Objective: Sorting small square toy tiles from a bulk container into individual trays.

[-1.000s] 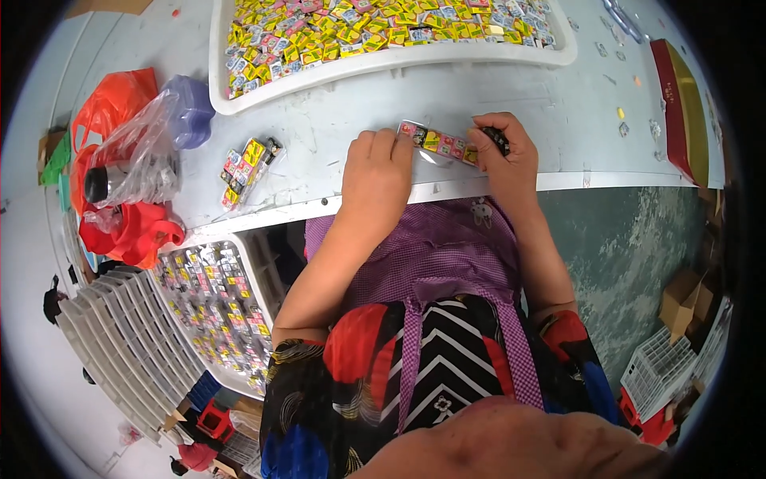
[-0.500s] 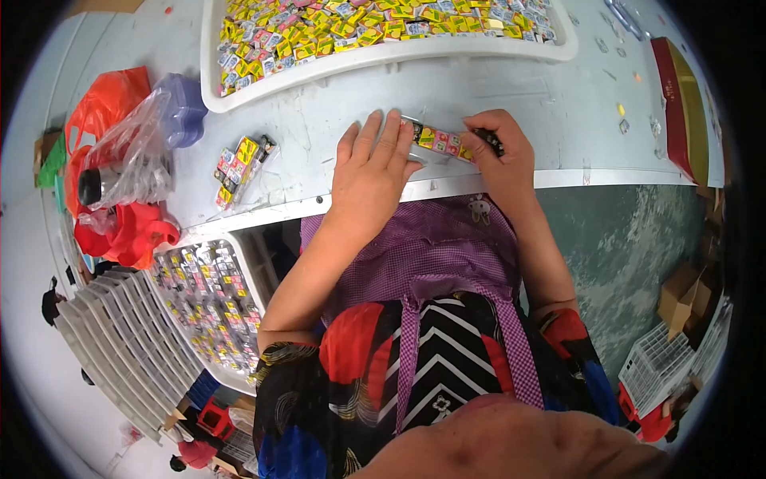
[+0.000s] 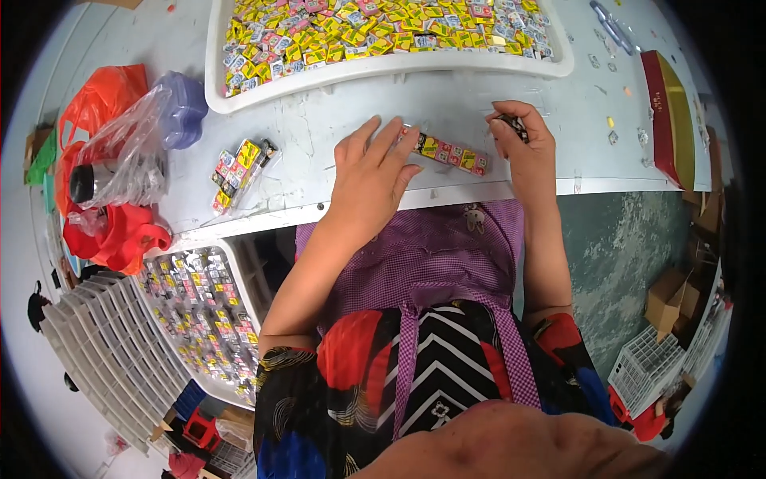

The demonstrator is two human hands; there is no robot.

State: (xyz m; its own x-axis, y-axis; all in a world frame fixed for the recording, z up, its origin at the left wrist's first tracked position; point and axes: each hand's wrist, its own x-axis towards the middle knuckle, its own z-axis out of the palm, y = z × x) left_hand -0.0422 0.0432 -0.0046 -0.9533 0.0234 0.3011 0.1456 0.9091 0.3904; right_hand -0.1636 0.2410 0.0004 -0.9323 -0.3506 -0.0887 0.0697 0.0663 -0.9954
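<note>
A row of small printed blocks (image 3: 455, 154), pink, yellow and black, lies on the table (image 3: 319, 104) near its front edge. My left hand (image 3: 369, 180) rests with its fingers stretched out over the left end of this row and partly hides it. To the right of the row, apart from it, my right hand (image 3: 536, 153) is closed with thumb and fingers round a small dark piece (image 3: 515, 125). Its kind is hard to make out. Left of my left hand sits a wrapped pack of similar blocks (image 3: 239, 172).
A white tray (image 3: 391, 69) heaped with small boxes stands at the back. Plastic bags (image 3: 102, 104) and a flask (image 3: 92, 184) crowd the left. A second tray (image 3: 247, 295) of packs is below the table edge, beside stacked trays (image 3: 120, 343). A dark red box (image 3: 666, 120) lies right.
My right hand has drawn away from the row's right end, moving right with the dark piece. The row's end now shows uncovered. My left hand stays nearly in place.
</note>
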